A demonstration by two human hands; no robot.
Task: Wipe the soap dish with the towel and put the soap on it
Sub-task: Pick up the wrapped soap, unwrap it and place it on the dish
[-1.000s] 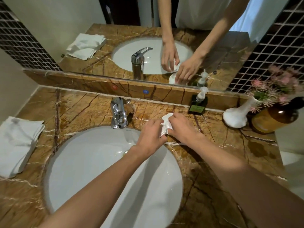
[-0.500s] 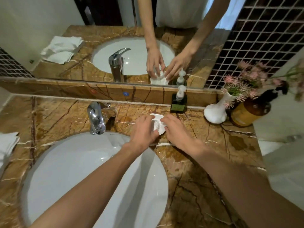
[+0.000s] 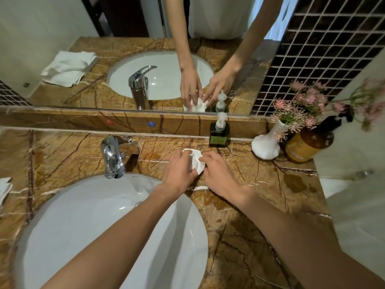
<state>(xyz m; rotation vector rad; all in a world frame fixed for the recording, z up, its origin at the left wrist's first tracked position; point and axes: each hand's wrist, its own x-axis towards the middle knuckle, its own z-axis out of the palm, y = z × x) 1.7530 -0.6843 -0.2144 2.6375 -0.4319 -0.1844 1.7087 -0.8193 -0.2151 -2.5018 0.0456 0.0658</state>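
Both hands have slid nearer the brown marble table's (image 3: 260, 205) far edge. The left hand (image 3: 179, 174) and right hand (image 3: 220, 176) pinch a small white soap dish (image 3: 196, 161), probably steadying it for seating beside the basin.

A white basin (image 3: 87, 222) is sunk in the brown marble worktop (image 3: 245, 236), with a chrome tap (image 3: 112, 157) behind it. By the mirror (image 3: 145, 59) stand a green pump bottle (image 3: 219, 132), a white vase (image 3: 267, 143) of pink flowers (image 3: 302, 107) and an amber bottle (image 3: 308, 142).

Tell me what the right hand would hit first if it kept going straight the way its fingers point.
The right hand points up-left at the white soap dish, which its fingertips already seem to touch. Just past that is the left hand. Depth is hard to judge.
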